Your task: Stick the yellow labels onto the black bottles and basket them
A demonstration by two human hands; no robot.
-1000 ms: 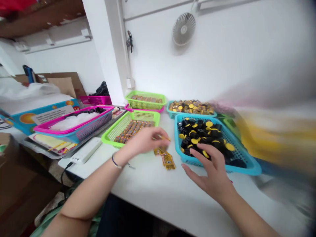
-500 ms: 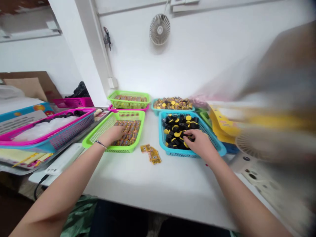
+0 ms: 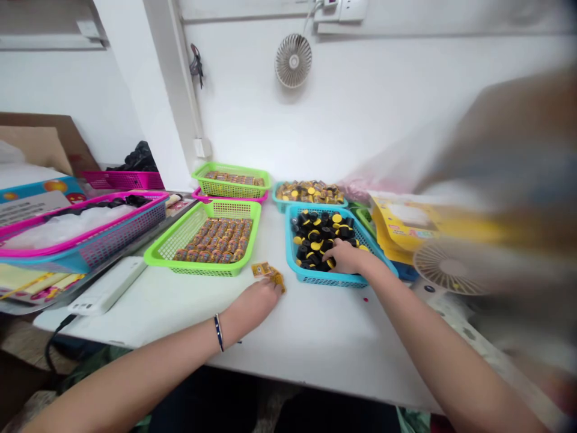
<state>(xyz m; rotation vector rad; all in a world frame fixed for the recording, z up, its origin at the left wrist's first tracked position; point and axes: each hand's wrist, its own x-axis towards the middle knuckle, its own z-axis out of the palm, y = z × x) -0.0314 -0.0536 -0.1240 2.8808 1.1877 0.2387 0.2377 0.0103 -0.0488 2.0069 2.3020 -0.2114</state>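
Observation:
My left hand (image 3: 258,299), a bracelet on its wrist, is down on the white table with its fingertips pressed together on a small pile of yellow printed labels (image 3: 260,269). The pile is partly covered by these fingers. My right hand (image 3: 347,257) reaches into the front blue basket (image 3: 311,278), its fingers curled on a small black cylinder with a yellow end among many loose ones (image 3: 314,234). To the left, the front green basket (image 3: 157,255) holds rows of label-wrapped cylinders (image 3: 216,242).
Behind stand another green basket (image 3: 232,192) and a blue basket of wrapped pieces (image 3: 309,193). On the left are a pink-and-blue basket (image 3: 121,225) and a white power bank (image 3: 108,285) with a cable. A fan (image 3: 446,267) and yellow packages (image 3: 392,225) stand right.
My left hand left the table's middle, reached into the front green basket, then came back to the labels. My right hand moved into the blue basket's pieces. The view turned right.

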